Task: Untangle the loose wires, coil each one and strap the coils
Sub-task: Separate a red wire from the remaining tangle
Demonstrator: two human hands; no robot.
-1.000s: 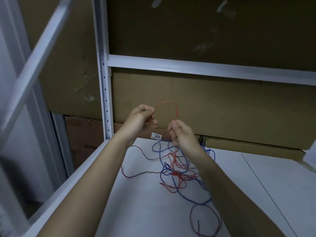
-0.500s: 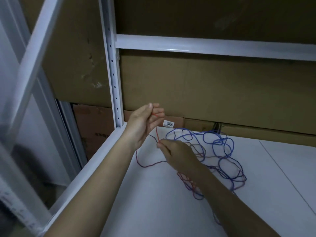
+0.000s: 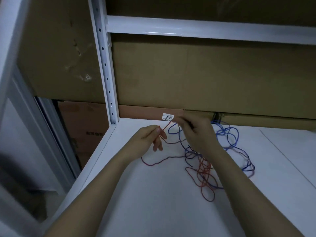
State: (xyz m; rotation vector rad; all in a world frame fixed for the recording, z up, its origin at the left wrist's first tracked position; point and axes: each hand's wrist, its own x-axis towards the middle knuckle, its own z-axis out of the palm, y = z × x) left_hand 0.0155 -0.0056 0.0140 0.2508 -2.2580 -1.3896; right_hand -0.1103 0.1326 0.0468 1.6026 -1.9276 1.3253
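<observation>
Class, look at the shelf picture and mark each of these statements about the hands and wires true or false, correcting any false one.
1. The left hand pinches the red wire. True.
2. The blue wire is already wound into a neat strapped coil. False: it lies in loose loops on the white shelf, tangled with the red one.
3. The right hand is raised over the wires, near the left hand. True.
4. The small label on the box behind reads 1234. False: it reads 3055.
5. Both wires hang from the upper shelf beam. False: they lie on the shelf surface, apart from the stretch of red wire lifted by the hands.
</observation>
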